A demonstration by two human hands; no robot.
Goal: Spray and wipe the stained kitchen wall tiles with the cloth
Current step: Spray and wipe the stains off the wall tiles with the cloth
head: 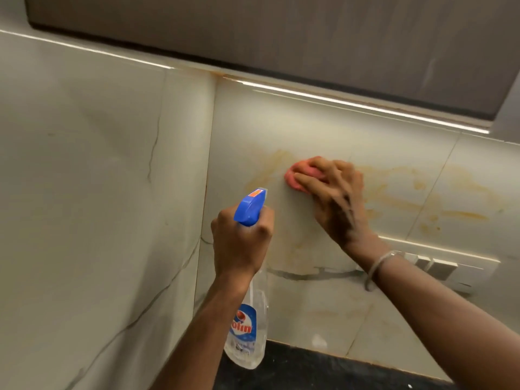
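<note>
Spray bottle (247,319) upright, nozzle toward wall tiles (323,130).

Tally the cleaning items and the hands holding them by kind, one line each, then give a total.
Spray bottle, blue trigger head, gripped by the left hand: 1
Cloth, pink, pressed on the stained wall tiles by the right hand: 1
Hands: 2
Total: 4
</note>
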